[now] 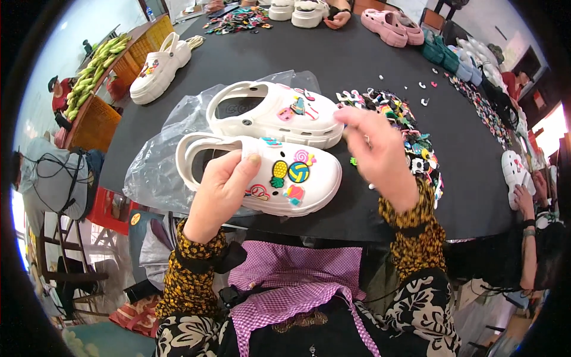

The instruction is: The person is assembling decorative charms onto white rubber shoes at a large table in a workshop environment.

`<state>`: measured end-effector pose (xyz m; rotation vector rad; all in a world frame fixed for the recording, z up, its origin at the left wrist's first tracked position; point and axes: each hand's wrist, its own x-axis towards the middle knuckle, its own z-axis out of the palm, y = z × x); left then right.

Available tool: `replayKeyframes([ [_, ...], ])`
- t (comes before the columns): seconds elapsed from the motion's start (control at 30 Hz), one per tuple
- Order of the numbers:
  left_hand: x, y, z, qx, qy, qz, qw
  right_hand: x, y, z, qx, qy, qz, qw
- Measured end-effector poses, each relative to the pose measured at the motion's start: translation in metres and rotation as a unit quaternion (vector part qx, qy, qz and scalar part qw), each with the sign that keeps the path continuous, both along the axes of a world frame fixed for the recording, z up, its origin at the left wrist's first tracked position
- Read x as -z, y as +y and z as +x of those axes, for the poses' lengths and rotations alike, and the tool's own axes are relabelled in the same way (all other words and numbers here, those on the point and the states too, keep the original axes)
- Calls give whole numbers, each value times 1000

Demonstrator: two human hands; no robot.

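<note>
My left hand [220,185] grips the nearer white clog [323,179] at the edge of its foot opening, thumb on top. Colourful charms sit on that clog's upper, among them a pineapple, a ball, a lollipop and a racket. Right behind it lies a second white clog [266,123], also decorated with charms. My right hand [380,156] hovers by the clogs' toes, over the near edge of a heap of loose charms [389,107]. Its fingers are bent inward, and whatever they may pinch is hidden. Under the clogs spreads a clear plastic bag [156,169].
Another white clog [160,70] stands at the far left of the black table [232,56]. Pink clogs [389,28] and green clogs [440,52] are along the far right. At the right edge, a co-worker's hand [524,199] touches a white clog [515,169]. More charms [238,21] lie at the back.
</note>
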<state>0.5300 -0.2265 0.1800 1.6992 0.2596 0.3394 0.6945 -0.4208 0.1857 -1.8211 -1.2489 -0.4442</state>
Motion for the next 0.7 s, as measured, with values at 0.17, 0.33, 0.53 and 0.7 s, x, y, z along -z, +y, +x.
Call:
replayKeyframes([
  [0.17, 1, 3, 1, 25, -3, 3, 1000, -25, 21, -61, -109, -114, -96, 983],
  [0.33, 6, 8, 4, 29, -26, -5, 999, -3, 37, -76, -41, -192, -102, 975],
  [0.53, -3, 4, 14, 28, -9, 47, 998, 1, 37, -83, 12, -184, -67, 981],
  [0.7, -1, 7, 7, 19, 17, 43, 999, 0, 47, -85, 26, -168, -50, 984],
])
